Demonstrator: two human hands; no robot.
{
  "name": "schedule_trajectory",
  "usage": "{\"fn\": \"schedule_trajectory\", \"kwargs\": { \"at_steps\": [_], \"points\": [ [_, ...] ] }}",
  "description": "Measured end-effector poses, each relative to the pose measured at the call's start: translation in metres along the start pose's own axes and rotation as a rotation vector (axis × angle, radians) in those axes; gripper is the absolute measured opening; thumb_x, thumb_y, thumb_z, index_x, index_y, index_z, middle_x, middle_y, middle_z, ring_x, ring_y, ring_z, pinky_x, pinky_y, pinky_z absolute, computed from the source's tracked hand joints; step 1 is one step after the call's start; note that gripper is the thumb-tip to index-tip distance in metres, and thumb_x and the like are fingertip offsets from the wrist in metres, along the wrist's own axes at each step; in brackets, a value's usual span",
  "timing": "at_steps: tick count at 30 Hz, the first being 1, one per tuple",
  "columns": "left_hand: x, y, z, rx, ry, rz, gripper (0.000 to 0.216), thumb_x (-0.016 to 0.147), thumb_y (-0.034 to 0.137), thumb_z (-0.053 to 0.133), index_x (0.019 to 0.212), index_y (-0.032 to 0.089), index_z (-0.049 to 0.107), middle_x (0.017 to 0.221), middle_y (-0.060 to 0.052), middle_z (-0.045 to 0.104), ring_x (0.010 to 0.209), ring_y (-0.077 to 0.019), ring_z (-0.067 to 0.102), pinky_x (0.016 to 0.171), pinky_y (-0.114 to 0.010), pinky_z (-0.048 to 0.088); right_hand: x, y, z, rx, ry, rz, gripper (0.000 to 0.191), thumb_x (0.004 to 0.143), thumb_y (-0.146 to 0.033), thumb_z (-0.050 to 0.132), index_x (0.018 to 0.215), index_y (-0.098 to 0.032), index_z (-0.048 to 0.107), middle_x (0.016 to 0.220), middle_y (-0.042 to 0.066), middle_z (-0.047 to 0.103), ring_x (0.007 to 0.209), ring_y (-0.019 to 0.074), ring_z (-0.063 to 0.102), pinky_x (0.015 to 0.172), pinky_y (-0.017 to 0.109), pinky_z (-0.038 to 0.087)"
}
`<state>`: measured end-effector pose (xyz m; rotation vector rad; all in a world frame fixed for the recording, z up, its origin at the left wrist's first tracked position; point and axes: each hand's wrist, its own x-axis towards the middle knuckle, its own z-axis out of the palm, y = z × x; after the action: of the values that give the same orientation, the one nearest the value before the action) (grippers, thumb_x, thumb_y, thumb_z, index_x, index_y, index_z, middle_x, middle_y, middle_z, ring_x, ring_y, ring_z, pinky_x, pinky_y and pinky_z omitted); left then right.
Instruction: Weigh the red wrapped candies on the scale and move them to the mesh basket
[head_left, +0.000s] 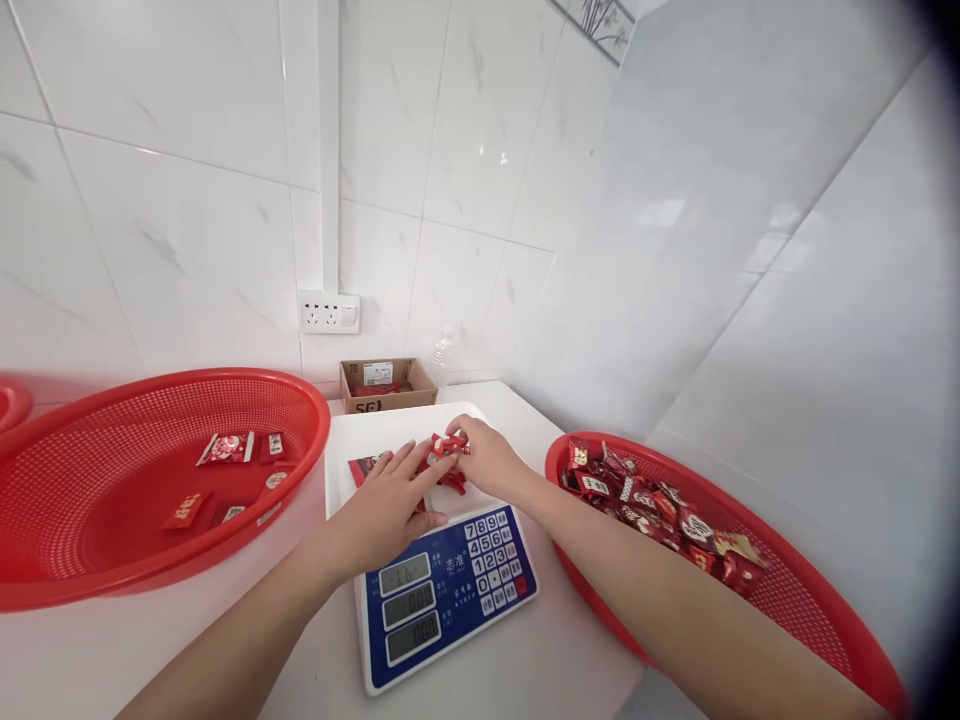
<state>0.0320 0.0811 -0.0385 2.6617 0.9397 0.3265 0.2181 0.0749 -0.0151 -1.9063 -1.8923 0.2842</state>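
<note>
My right hand [486, 457] is closed in a pinch on a small red candy packet [450, 444] above the white tray of a scale [457, 590]. Beside it, my left hand [394, 500] has its fingers stretched and spread over a red bag [362, 468] lying on the tray. The left fingertips come close to the pinched packet; whether they touch it is unclear. More red wrapping shows below the right fingers, partly hidden by both hands. The scale has a blue panel with number keys and several small displays.
On the left, a red perforated basket [315, 420] holds several wrapped packets [226, 448]. To the right, another red basket [840, 610] carries a pile of red packets [660, 510]. Behind the scale are a cardboard box [409, 398] and a clear plastic bottle [442, 350] against the tiled wall.
</note>
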Motion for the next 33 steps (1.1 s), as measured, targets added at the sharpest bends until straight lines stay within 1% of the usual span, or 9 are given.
{"fn": "schedule_trajectory", "kwargs": {
  "at_steps": [5, 9, 13, 15, 19, 23, 27, 30, 33],
  "points": [
    [-0.002, -0.005, -0.005, 0.001, -0.022, 0.008, 0.059, 0.097, 0.035, 0.047, 0.152, 0.029, 0.03, 0.163, -0.008, 0.025, 0.15, -0.0302, 0.016, 0.119, -0.054, 0.021, 0.005, 0.006, -0.003, -0.11, -0.038, -0.003, 0.024, 0.096, -0.034, 0.059, 0.109, -0.016, 0.064, 0.112, 0.007, 0.066, 0.097, 0.021, 0.065, 0.086, 0.043, 0.054],
    [-0.006, -0.012, -0.014, -0.001, -0.027, -0.015, 0.06, 0.093, 0.037, 0.051, 0.15, 0.03, 0.035, 0.16, -0.007, 0.032, 0.15, -0.0306, 0.019, 0.119, -0.054, 0.021, 0.0, 0.012, -0.011, -0.122, -0.092, -0.049, 0.023, 0.094, -0.035, 0.059, 0.108, -0.019, 0.067, 0.112, 0.008, 0.068, 0.099, 0.0209, 0.065, 0.089, 0.037, 0.051],
    [-0.008, -0.024, -0.023, 0.014, -0.039, -0.073, 0.063, 0.088, 0.044, 0.058, 0.147, 0.028, 0.041, 0.156, -0.009, 0.04, 0.149, -0.0326, 0.023, 0.118, -0.054, 0.022, -0.014, 0.005, -0.013, -0.14, -0.214, -0.163, 0.055, 0.077, -0.042, 0.074, 0.127, -0.026, 0.06, 0.13, 0.007, 0.062, 0.11, 0.0252, 0.064, 0.089, 0.033, 0.049],
    [-0.009, -0.029, -0.026, 0.032, -0.035, -0.112, 0.066, 0.086, 0.044, 0.061, 0.146, 0.027, 0.042, 0.155, -0.01, 0.041, 0.148, -0.0341, 0.025, 0.116, -0.055, 0.024, -0.018, 0.002, -0.011, -0.186, -0.234, -0.17, 0.055, 0.077, -0.037, 0.072, 0.129, -0.026, 0.059, 0.131, 0.008, 0.062, 0.111, 0.029, 0.063, 0.087, 0.035, 0.048],
    [-0.01, -0.032, -0.032, 0.058, -0.018, -0.166, 0.065, 0.085, 0.043, 0.061, 0.144, 0.023, 0.045, 0.154, -0.012, 0.043, 0.144, -0.0348, 0.033, 0.111, -0.052, 0.033, -0.017, -0.001, -0.009, -0.287, -0.197, -0.13, 0.034, 0.084, -0.018, 0.056, 0.117, -0.021, 0.065, 0.117, 0.012, 0.07, 0.105, 0.0322, 0.066, 0.081, 0.037, 0.046],
    [-0.01, -0.03, -0.032, 0.063, -0.006, -0.163, 0.057, 0.088, 0.043, 0.057, 0.14, 0.021, 0.05, 0.146, -0.014, 0.052, 0.138, -0.0342, 0.043, 0.107, -0.048, 0.039, -0.01, -0.005, -0.016, -0.335, -0.14, -0.064, 0.025, 0.087, -0.017, 0.051, 0.104, -0.02, 0.068, 0.099, 0.013, 0.075, 0.092, 0.0324, 0.068, 0.071, 0.035, 0.044],
    [-0.007, -0.03, -0.026, 0.059, 0.001, -0.128, 0.048, 0.091, 0.041, 0.054, 0.137, 0.025, 0.055, 0.146, -0.011, 0.053, 0.136, -0.0341, 0.045, 0.108, -0.05, 0.037, -0.004, -0.014, -0.025, -0.292, -0.052, 0.005, 0.034, 0.092, -0.02, 0.044, 0.121, -0.02, 0.062, 0.102, 0.013, 0.075, 0.092, 0.0307, 0.069, 0.071, 0.034, 0.045],
    [-0.005, -0.031, -0.024, 0.047, -0.021, -0.101, 0.047, 0.09, 0.038, 0.057, 0.137, 0.033, 0.055, 0.146, -0.005, 0.053, 0.143, -0.0352, 0.034, 0.115, -0.056, 0.025, 0.0, -0.014, -0.026, -0.204, -0.012, 0.039, 0.043, 0.094, -0.021, 0.043, 0.136, -0.02, 0.052, 0.112, 0.011, 0.074, 0.097, 0.0267, 0.069, 0.075, 0.033, 0.047],
    [-0.006, -0.03, -0.027, 0.024, -0.042, -0.093, 0.051, 0.087, 0.035, 0.062, 0.137, 0.035, 0.054, 0.142, -0.003, 0.057, 0.143, -0.0344, 0.034, 0.116, -0.057, 0.023, 0.002, -0.009, -0.022, -0.135, 0.019, 0.094, 0.048, 0.093, -0.025, 0.047, 0.14, -0.014, 0.05, 0.119, 0.016, 0.071, 0.104, 0.0303, 0.067, 0.081, 0.037, 0.049]
  ]
}}
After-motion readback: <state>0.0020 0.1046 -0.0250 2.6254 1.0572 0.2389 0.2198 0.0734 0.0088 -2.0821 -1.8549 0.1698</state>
